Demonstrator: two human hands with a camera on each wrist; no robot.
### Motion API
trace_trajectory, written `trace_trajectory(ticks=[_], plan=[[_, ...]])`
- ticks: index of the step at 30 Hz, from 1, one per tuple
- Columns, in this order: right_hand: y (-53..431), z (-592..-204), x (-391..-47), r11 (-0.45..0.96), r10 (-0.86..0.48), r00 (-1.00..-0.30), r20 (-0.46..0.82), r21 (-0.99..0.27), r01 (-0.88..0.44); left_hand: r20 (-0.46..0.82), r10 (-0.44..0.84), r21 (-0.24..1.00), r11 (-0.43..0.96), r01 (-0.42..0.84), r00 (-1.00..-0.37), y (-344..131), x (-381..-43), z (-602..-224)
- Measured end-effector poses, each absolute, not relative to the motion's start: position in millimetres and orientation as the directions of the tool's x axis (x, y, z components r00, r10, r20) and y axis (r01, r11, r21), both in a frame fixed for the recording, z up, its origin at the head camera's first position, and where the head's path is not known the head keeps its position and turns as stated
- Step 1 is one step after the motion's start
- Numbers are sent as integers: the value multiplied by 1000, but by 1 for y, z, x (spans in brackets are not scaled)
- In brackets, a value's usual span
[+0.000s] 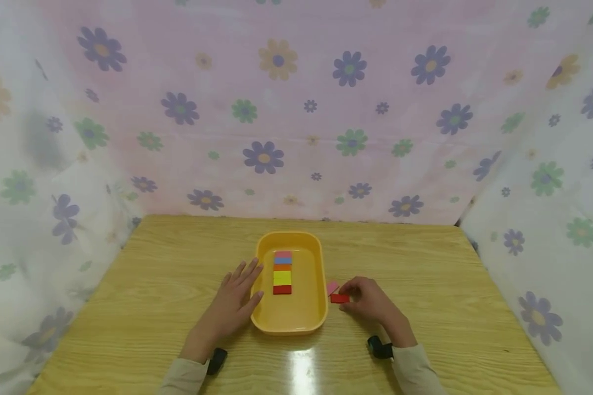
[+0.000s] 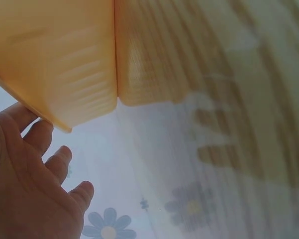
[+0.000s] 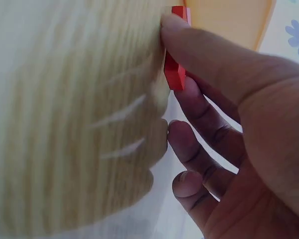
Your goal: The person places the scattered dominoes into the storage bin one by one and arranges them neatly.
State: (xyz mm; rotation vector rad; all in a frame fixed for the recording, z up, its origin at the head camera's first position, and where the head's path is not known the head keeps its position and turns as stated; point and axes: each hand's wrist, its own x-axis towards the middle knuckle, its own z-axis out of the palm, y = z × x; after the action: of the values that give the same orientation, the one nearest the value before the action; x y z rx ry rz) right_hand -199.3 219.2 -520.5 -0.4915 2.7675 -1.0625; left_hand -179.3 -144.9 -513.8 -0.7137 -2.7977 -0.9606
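Note:
A yellow plastic tray stands on the wooden table, with a row of small flat coloured blocks lying in its left half: pink, blue, orange, yellow and red. My left hand rests at the tray's left rim with fingers spread; in the left wrist view its fingertips touch that rim from outside. Beside the right wall of the tray, my right hand pinches a red block between thumb and fingers. The right wrist view shows the thumb over the red block. Partly behind it lies a pink block.
The wooden table reaches back to a flowered pink curtain, with pale flowered curtains at both sides. Black wrist cameras are strapped to both wrists.

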Motion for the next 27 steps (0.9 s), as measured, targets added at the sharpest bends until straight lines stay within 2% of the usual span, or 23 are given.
trace_trajectory(ticks=[8, 18, 27], plan=[[212, -513, -194, 733, -344, -939, -33, -635, -246, 258, 395, 549, 691, 470, -882, -144, -181, -512], [211, -510, -186, 784, -338, -941, 29, -545, -298, 268, 402, 551, 682, 482, -876, -144, -181, -512], [210, -510, -169, 803, -274, -961, 27, -543, -244, 261, 387, 538, 703, 466, -885, -142, -174, -515]])
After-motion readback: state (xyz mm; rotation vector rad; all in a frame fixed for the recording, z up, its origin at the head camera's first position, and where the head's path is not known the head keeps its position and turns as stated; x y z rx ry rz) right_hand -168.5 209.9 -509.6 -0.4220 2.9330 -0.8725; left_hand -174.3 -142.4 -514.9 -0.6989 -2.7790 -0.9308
